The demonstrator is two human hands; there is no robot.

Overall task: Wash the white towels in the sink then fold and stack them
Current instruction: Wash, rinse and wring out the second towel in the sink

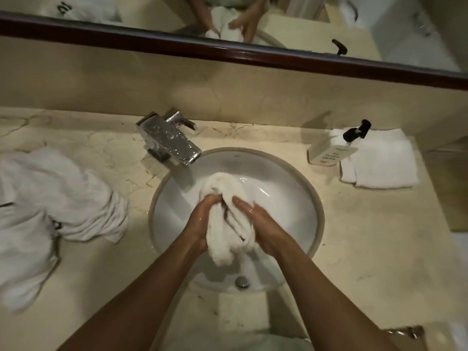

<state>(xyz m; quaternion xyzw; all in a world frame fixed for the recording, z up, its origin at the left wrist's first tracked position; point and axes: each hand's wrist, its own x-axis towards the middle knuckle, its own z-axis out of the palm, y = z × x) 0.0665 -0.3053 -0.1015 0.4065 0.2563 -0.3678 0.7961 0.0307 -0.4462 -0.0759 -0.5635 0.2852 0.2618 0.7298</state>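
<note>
Over the round white basin sunk mid-countertop, the left hand and right hand clasp a bunched wet white towel between them, probably wringing it so water drains below.

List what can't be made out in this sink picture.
- Head view: the middle of the towel is covered by the left hand and right hand.
- Pile of towels: cut off by the left edge, so no count.
- Bottle label: print too small to read in full.
- Faucet: whether water runs cannot be told.
- Folded towel: whether it is one towel or several is unclear.
</note>
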